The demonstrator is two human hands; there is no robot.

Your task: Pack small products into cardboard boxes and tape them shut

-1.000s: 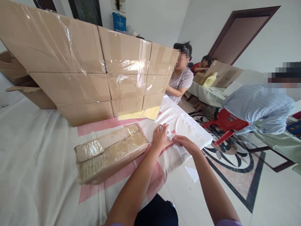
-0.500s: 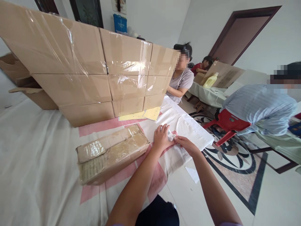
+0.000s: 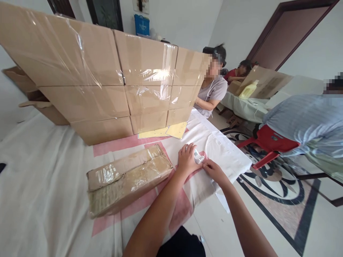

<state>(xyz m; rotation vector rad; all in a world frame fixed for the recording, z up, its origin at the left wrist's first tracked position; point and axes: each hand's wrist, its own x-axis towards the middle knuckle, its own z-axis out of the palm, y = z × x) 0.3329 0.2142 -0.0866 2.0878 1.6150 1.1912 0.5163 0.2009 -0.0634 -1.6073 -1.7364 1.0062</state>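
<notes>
Near the table's right end, my left hand (image 3: 187,157) is curled round a small white object (image 3: 198,157), whose kind I cannot make out. My right hand (image 3: 214,170) is just to the right, thumb and fingers pressed together close to the object's lower edge. Anything in that pinch is too small to see. A taped cardboard box (image 3: 130,180) lies to the left of my hands. Behind them, yellow sheets with dark dots (image 3: 177,130) lie at the foot of the stacked boxes.
A wall of stacked, plastic-wrapped cartons (image 3: 146,76) stands along the back of the white-and-pink tablecloth (image 3: 107,228). One person (image 3: 214,91) is beyond it; another sits on a red chair (image 3: 280,137) at right. A yellow bottle (image 3: 248,90) stands on a farther table.
The view has shifted slightly, so the scene sits a little differently. My right fingers have come slightly away from the white object, which stays in my left hand.
</notes>
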